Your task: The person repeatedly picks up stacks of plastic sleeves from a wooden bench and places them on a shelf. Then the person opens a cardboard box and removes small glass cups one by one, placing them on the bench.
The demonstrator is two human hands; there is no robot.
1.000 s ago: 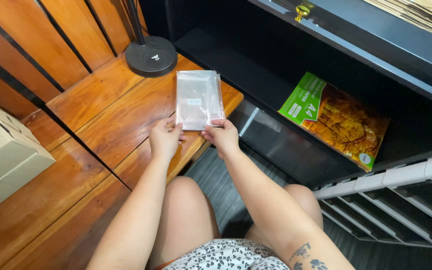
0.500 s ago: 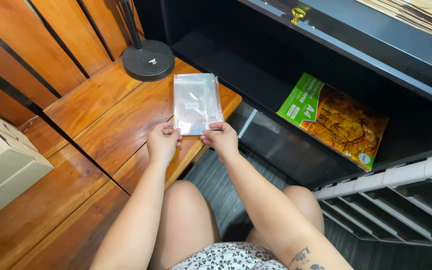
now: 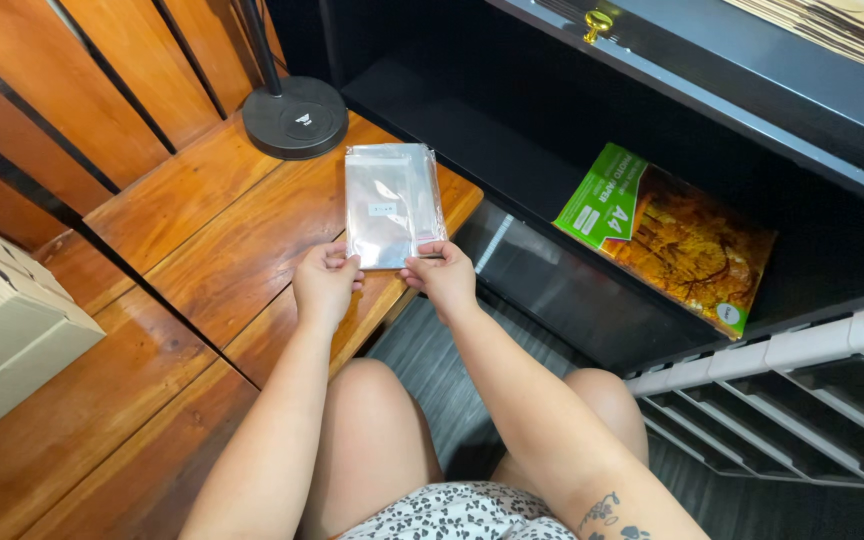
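Observation:
A stack of clear plastic sleeves (image 3: 392, 203) lies flat over the wooden bench top (image 3: 212, 230), near its right edge. My left hand (image 3: 324, 288) pinches the stack's near left corner. My right hand (image 3: 442, 277) pinches its near right corner. Both hands grip the bottom edge with thumbs on top. My bare knees show below, at the bottom of the head view.
A round black lamp base (image 3: 295, 116) stands just beyond the sleeves. A cardboard box (image 3: 2, 330) sits at the left. A green and orange paper pack (image 3: 667, 235) lies on the black shelf (image 3: 512, 150) to the right. A white rack (image 3: 802, 390) is at lower right.
The sleeves and both hands stay together in the same grip; the view has shifted slightly, so they sit a little lower in the frame.

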